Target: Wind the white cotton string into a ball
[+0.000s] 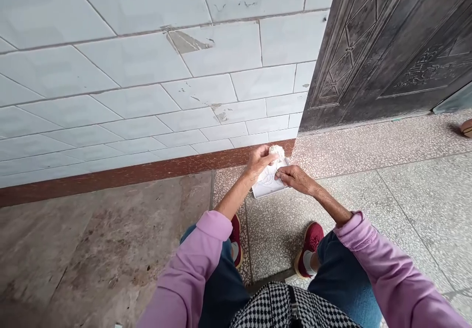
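Observation:
In the head view my left hand (261, 162) is closed around a white, lumpy, rounded bundle (276, 151) that looks like wound string. Just below and to its right, my right hand (295, 178) has its fingers pinched together near the bundle's underside; what lies between them is too small to make out. Under both hands is a shallow white tray (261, 190) with a raised rim. Loose loops of thin white string (268, 176) appear to lie in it, partly covered by my hands.
A white tiled wall (147, 97) with a red-brown skirting (165, 168) rises in front. To the right stands a dark embossed metal door (387, 57). Speckled floor tiles (273, 239) lie underfoot, beside worn brownish slabs (121, 234) at left. My red shoes (312, 239) flank the tray's near side.

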